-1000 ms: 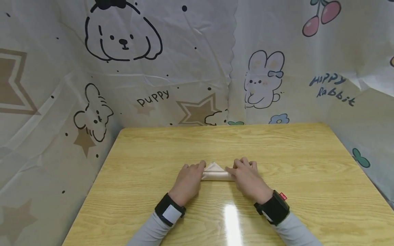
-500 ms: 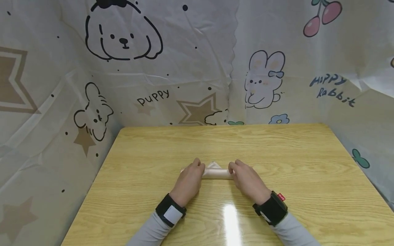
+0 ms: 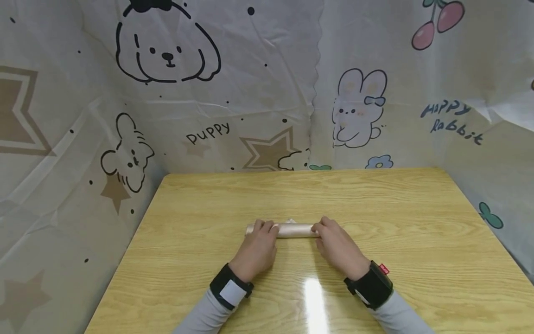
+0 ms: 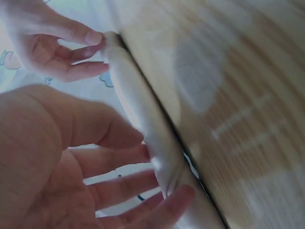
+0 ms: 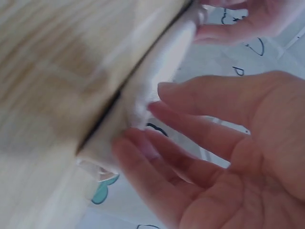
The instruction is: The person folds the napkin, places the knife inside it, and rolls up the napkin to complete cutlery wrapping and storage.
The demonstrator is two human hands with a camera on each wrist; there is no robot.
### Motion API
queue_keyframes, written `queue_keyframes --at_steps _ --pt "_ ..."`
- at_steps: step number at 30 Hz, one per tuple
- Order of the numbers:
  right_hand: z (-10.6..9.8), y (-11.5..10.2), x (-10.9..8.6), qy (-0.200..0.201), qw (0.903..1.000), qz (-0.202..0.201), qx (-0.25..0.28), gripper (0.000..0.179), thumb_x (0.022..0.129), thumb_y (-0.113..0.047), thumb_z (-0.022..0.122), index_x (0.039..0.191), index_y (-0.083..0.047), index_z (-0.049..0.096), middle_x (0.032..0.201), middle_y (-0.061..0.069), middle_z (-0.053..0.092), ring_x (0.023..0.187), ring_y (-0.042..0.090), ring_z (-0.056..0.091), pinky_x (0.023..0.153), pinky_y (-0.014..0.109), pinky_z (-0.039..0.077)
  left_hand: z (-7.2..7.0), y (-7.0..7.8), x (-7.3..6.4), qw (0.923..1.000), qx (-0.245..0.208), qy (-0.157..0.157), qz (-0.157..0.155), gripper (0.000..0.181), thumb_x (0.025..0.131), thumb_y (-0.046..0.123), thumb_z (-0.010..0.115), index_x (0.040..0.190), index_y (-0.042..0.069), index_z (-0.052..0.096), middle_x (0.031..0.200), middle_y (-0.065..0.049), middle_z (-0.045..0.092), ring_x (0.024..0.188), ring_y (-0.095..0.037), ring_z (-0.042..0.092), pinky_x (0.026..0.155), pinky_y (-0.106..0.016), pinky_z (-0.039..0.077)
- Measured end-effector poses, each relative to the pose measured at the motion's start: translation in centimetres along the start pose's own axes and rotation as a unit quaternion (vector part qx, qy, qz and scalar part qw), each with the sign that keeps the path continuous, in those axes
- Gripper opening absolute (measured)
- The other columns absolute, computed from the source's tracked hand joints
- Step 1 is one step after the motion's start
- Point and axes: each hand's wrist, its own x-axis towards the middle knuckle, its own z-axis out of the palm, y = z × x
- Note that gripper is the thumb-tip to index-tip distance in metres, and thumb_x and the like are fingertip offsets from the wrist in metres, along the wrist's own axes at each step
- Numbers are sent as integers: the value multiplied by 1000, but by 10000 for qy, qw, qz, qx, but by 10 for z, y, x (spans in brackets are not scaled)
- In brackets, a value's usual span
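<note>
A pale, shiny satin-like cloth (image 3: 295, 230), rolled into a tube, lies crosswise on the table. Only a small tip of its flat corner shows behind the roll. My left hand (image 3: 257, 248) grips the tube left of its middle, and the roll's left end sticks out past the fingers. Near the right end, my right hand (image 3: 340, 248) holds it with curled fingers. From the left wrist, the thumb and fingertips touch the cloth roll (image 4: 138, 95). In the right wrist view, fingers bend against the roll (image 5: 162, 57) close to its loose, folded end.
The wooden table (image 3: 200, 199) extends around the hands on every side. Printed cloth (image 3: 267, 83) with cartoon animals hangs behind it and at both sides. A glare patch (image 3: 315, 301) lies on the near tabletop.
The roll has turned and moved slightly away from me, both hands staying with it. The triangular corner behind it has shrunk to a small tip as the cloth wound up.
</note>
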Motion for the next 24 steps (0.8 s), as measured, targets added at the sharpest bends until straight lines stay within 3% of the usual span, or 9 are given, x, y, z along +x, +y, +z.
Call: queue_keyframes --at_steps 6,11,18,24 --pt "-2 -2 3 -109 9999 28 110 18 82 -2 68 99 -4 73 89 6 58 69 10 49 59 23 44 -6 0 2 9997 -141 -119 -138 36 82 9 63 117 3 62 106 -12 50 92 -26 48 71 -35 47" --pt "-2 4 7 -127 9997 127 188 22 85 -3 65 106 -1 71 96 12 59 69 12 49 56 22 43 -4 -4 10 9993 -239 -252 -109 45 81 9 59 125 1 58 108 -10 52 95 -27 51 77 -38 48" --pt "1 23 19 -261 9990 343 -69 37 88 -6 63 124 1 60 122 24 54 99 28 59 67 30 49 4 -15 40 9973 -483 -526 -157 53 83 10 58 134 2 50 118 -12 49 104 -26 48 88 -38 45" --pt "-1 39 33 -454 9965 661 -247 43 90 -11 60 132 -3 54 137 25 44 122 37 48 72 36 49 9 -17 62 9936 -780 -742 -339 61 84 9 56 143 3 39 131 -11 43 120 -25 41 99 -36 40"
